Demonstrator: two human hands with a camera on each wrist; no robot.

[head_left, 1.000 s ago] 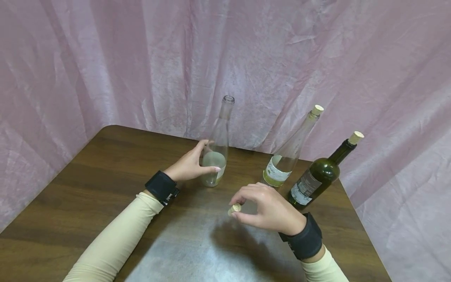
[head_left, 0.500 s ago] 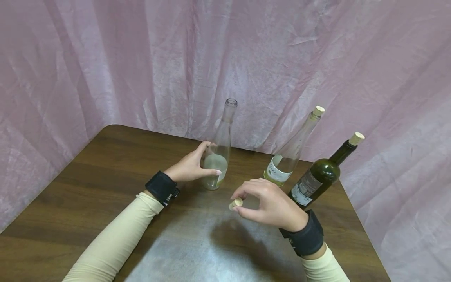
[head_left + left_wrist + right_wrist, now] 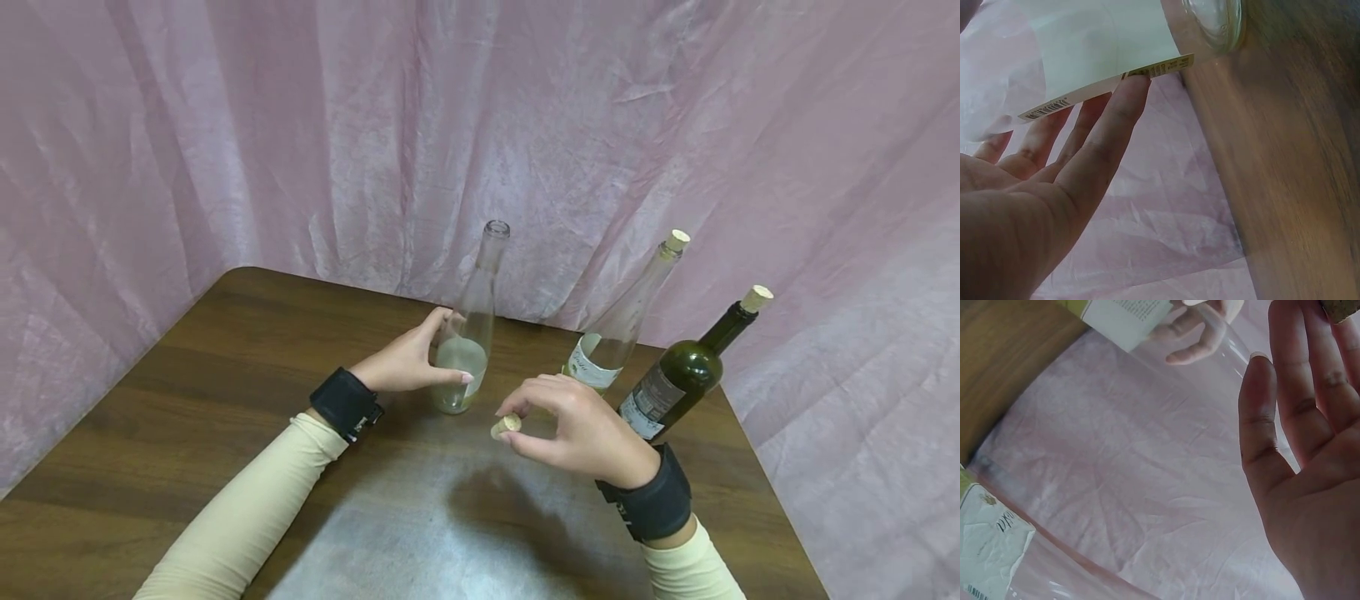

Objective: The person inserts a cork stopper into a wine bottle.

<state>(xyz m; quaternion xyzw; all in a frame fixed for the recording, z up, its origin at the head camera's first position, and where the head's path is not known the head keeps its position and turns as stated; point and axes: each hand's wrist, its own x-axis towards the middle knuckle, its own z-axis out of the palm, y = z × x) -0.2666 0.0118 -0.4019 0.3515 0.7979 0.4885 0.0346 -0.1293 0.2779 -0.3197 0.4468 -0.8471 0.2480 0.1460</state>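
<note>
In the head view my left hand (image 3: 405, 362) grips the lower body of a clear glass bottle (image 3: 480, 292), fingers behind and thumb in front. Its mouth is uncorked. The bottle's label (image 3: 1104, 90) and my fingers (image 3: 1100, 147) behind it show in the left wrist view. Between thumb and fingers my right hand (image 3: 573, 425) pinches a cork (image 3: 506, 427), to the right of that bottle's base and apart from it. Only an edge of the cork (image 3: 1342, 309) shows in the right wrist view.
A second clear bottle (image 3: 630, 312) with a cork in its neck stands behind my right hand, which hides its base. Right of it is a dark green bottle (image 3: 693, 367), also corked. A pink curtain (image 3: 360, 150) hangs behind the brown table (image 3: 187, 400).
The bottle in my left hand has shifted a little right and nearer to me. My right hand, still pinching the cork, has moved slightly forward.
</note>
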